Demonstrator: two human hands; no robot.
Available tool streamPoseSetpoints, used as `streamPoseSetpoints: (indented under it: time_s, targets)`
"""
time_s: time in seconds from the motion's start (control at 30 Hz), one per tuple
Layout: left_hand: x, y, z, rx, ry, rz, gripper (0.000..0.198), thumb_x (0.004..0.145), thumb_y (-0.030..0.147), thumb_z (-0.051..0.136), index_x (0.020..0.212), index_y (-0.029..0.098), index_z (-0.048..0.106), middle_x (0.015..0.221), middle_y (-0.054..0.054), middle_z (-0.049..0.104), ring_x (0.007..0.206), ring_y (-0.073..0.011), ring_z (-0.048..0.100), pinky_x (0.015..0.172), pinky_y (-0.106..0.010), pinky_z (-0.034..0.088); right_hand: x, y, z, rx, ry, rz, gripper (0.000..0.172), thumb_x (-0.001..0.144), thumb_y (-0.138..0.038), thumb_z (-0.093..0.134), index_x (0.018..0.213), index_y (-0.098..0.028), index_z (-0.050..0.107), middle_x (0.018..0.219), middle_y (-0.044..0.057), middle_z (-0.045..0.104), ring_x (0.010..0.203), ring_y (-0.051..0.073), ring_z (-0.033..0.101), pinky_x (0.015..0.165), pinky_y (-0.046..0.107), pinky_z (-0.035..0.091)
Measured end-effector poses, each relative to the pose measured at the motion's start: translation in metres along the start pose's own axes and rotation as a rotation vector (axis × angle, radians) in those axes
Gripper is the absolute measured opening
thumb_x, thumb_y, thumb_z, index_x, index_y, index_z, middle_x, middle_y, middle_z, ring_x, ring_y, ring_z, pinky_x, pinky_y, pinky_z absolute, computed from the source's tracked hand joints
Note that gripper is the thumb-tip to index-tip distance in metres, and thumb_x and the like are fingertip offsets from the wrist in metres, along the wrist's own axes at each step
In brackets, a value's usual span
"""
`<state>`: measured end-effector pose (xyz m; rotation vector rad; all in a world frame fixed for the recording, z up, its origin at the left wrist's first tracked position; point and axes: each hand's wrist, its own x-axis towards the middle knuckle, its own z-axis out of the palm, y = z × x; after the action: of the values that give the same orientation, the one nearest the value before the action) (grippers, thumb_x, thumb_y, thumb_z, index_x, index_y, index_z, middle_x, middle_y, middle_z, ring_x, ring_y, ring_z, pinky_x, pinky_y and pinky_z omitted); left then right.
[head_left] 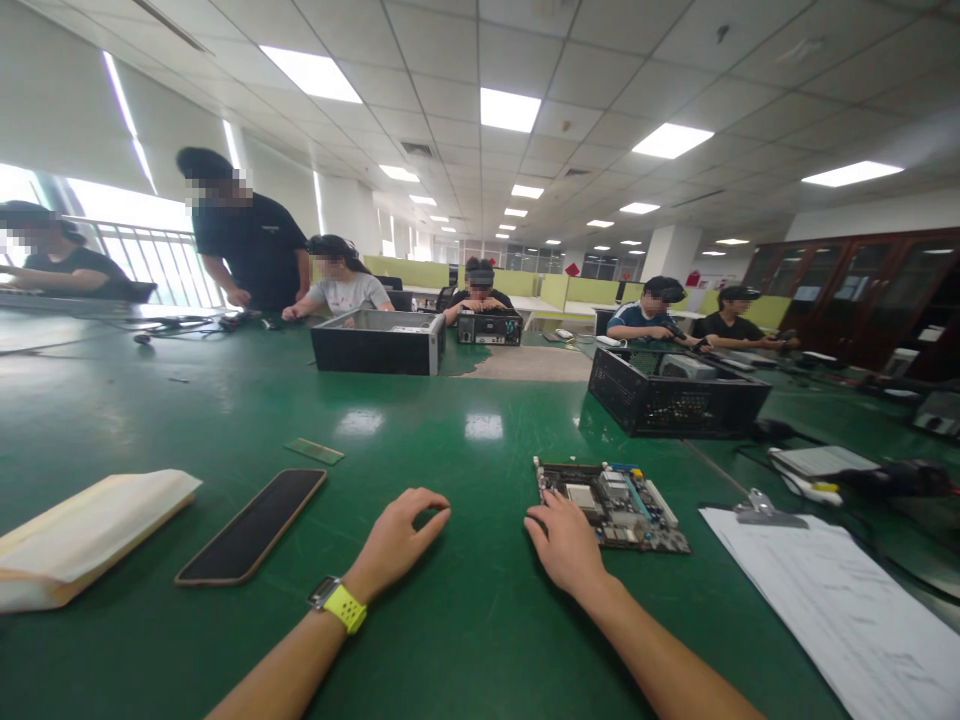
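Two hands are down on the green table point(480, 640), near its front edge.

Left hand point(397, 540): resting on the surface, fingers curled in, thumb tip and index tip close together in a loose ring. Nothing shows between them, and I can't tell if something small is pinched there. Watch point(337, 603) with a yellow strap on that wrist.

Right hand point(566, 545): palm down, fingers loosely extended and closed on nothing. Its fingertips touch the near-left corner of the motherboard point(611, 505).

The motherboard lies flat, component side up, just right of centre. It sits between the right hand and the black mesh case point(675, 400) behind it (the case is open-topped and apart from the board).

Other items:
- Dark phone point(251, 527), lying at an angle, near the left hand on its left.
- Cream envelope point(82, 535), further left, beside the phone.
- Small green strip point(315, 451), flat on the table beyond the phone.
- Clipboard point(825, 590) with printed sheets, right of the motherboard, its metal clip near the board's right side.
- Second open case point(379, 343), further back, left of centre.

Several people point(480, 295) sit along the far side of the table. One more stands leaning over it at the left.
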<state>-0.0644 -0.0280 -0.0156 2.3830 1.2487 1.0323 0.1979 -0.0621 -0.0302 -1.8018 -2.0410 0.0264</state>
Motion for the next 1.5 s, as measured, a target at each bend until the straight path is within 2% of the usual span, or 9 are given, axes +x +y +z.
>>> streamPoseSetpoints:
  time_s: [0.3,0.47,0.57,0.67,0.8,0.97,1.17,1.33,1.5]
  targets:
    - [-0.001,-0.001,0.000,0.003,-0.006,-0.001,0.021,0.086,0.036,0.050,0.090,0.021,0.065,0.091,-0.003,0.067,0.088,-0.0187,0.060,0.083,-0.034,0.048,0.014,0.030,-0.005,0.162,-0.043,-0.092,0.035,0.082,-0.019,0.046,0.111,-0.022,0.065,0.130,0.005,0.055,0.124,0.018,0.045,0.108,0.036,0.028]
    - [-0.001,0.000,-0.001,-0.002,0.000,0.005,0.021,0.087,0.035,0.049,0.090,0.021,0.065,0.090,-0.003,0.068,0.087,-0.0186,0.060,0.082,-0.033,0.048,0.021,0.042,-0.009,0.288,-0.007,-0.119,0.044,0.078,-0.036,0.057,0.119,-0.021,0.059,0.123,0.007,0.060,0.116,0.021,0.053,0.102,0.036,0.036]
    - [-0.001,0.000,-0.001,0.009,0.003,0.008,0.020,0.087,0.034,0.049,0.090,0.022,0.065,0.090,-0.002,0.068,0.087,-0.0182,0.060,0.081,-0.032,0.048,0.030,0.057,-0.015,0.290,0.130,-0.088,0.043,0.084,-0.044,0.048,0.117,-0.019,0.060,0.119,0.008,0.062,0.111,0.022,0.055,0.099,0.036,0.039]
    - [-0.001,0.001,-0.002,0.019,0.000,0.008,0.020,0.087,0.034,0.049,0.090,0.022,0.065,0.090,-0.002,0.068,0.087,-0.0182,0.061,0.082,-0.032,0.048,0.041,0.081,-0.019,0.148,0.236,0.033,0.045,0.089,-0.042,0.038,0.119,-0.016,0.058,0.127,0.011,0.056,0.120,0.022,0.048,0.104,0.037,0.033]
    - [0.000,0.001,-0.001,0.020,-0.015,-0.004,0.020,0.087,0.033,0.049,0.090,0.022,0.065,0.091,-0.003,0.068,0.087,-0.0182,0.061,0.082,-0.032,0.048,0.048,0.101,-0.015,-0.103,0.154,0.195,0.062,0.085,-0.046,0.044,0.138,-0.014,0.039,0.146,0.013,0.033,0.136,0.030,0.022,0.108,0.045,0.020]
    - [0.000,0.002,-0.001,0.022,-0.026,-0.009,0.019,0.087,0.033,0.049,0.091,0.022,0.065,0.091,-0.002,0.068,0.087,-0.0182,0.061,0.082,-0.033,0.048,0.049,0.097,-0.005,-0.162,-0.013,0.271,0.076,0.082,-0.052,0.047,0.144,-0.013,0.026,0.148,0.018,0.026,0.136,0.034,0.020,0.108,0.043,0.019]
    - [0.000,0.001,0.001,0.024,-0.044,-0.007,0.020,0.087,0.034,0.049,0.092,0.022,0.065,0.091,-0.002,0.068,0.087,-0.0181,0.061,0.083,-0.033,0.049,0.044,0.087,-0.009,-0.102,-0.048,0.246,0.082,0.078,-0.048,0.053,0.146,-0.014,0.019,0.146,0.017,0.029,0.136,0.031,0.023,0.106,0.040,0.023]
    - [0.001,-0.001,0.003,0.022,-0.059,-0.014,0.022,0.087,0.035,0.049,0.093,0.021,0.065,0.092,-0.003,0.067,0.089,-0.0185,0.061,0.084,-0.033,0.048,0.035,0.067,-0.010,-0.025,-0.100,0.220,0.077,0.081,-0.045,0.049,0.145,-0.012,0.022,0.138,0.017,0.044,0.126,0.029,0.040,0.101,0.038,0.031]
    - [0.001,-0.001,0.003,0.021,-0.067,-0.009,0.022,0.087,0.035,0.049,0.094,0.021,0.064,0.093,-0.003,0.067,0.089,-0.0186,0.061,0.084,-0.034,0.048,0.027,0.050,-0.011,-0.046,-0.108,0.207,0.064,0.084,-0.044,0.044,0.138,-0.011,0.036,0.138,0.016,0.043,0.125,0.029,0.042,0.099,0.038,0.032]
